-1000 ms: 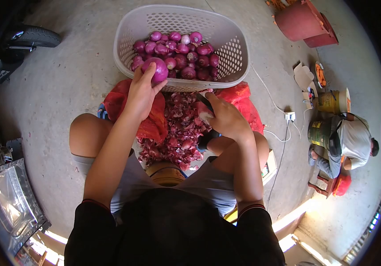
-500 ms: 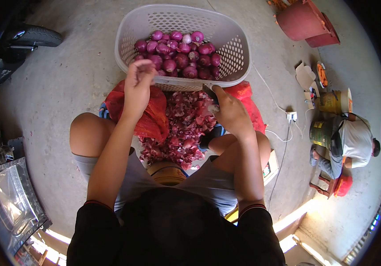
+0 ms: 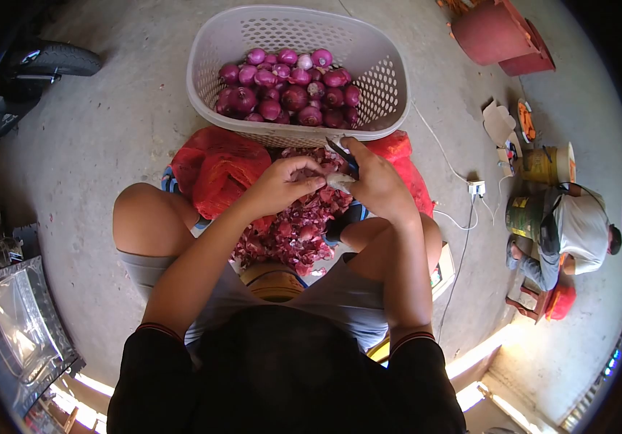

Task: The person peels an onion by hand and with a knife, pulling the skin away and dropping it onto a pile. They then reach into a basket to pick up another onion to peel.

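My right hand (image 3: pixel 382 182) is closed around a small dark knife (image 3: pixel 340 152), its blade pointing up and left toward the basket. Beside those fingers shows a pale, whitish scrap (image 3: pixel 338 181), too small to name for sure. My left hand (image 3: pixel 287 186) curls in from the left, thumb and fingertips meeting at the scrap's edge; whatever they pinch is hidden. Below both hands lies a heap of red onion skins (image 3: pixel 289 231) between my feet. Just beyond stands a grey plastic basket (image 3: pixel 202 54) holding many red onions (image 3: pixel 295 98).
Red mesh sacks (image 3: pixel 217 170) flank the skins. A power strip (image 3: pixel 476 189) with cords lies on the concrete floor to the right. Farther right, a person (image 3: pixel 578 231) sits bent over near buckets (image 3: pixel 542 165). A motorcycle wheel (image 3: pixel 61 58) is at upper left.
My left hand has moved from the basket's near rim down and right to my right hand. A large onion now shows at the basket's left side. My right hand stays nearly still.
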